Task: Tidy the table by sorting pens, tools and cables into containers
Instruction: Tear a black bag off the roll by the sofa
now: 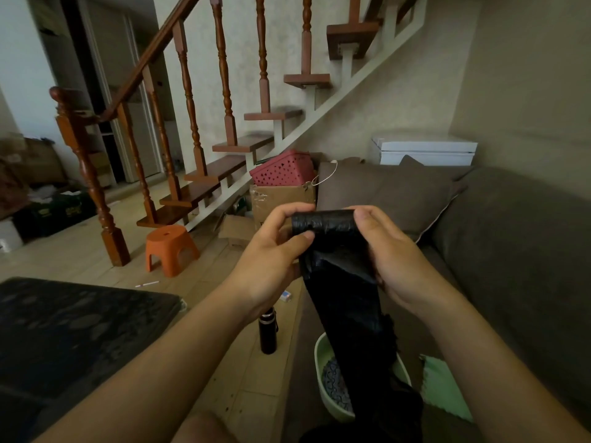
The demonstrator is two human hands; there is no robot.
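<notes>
A turned-wood staircase point(192, 123) rises behind a dark, mottled tabletop point(80, 330) at left. The left hand point(275, 251) curls its fingers round a crinkled, glossy black bag roll point(323, 220). The right hand point(396, 254) pinches the roll's far end, and the unrolled sheet hangs over a pale green basin point(317, 359) by the brown fabric sofa point(511, 235).

It is dim where I sit. Soft daylight comes from the upper left, where the pale wall point(19, 59) is brightest, and it throws no hard shadows. The black plastic roll point(323, 222) in my fingers point(303, 236) shows only a faint sheen on its wrinkles. The dark bench point(64, 330) gives back dull, mottled reflections. The wide lens bows the stair rail point(153, 49) and the sofa point(511, 251) towards the edges. My arms darken and go soft at the bottom of the view.
</notes>
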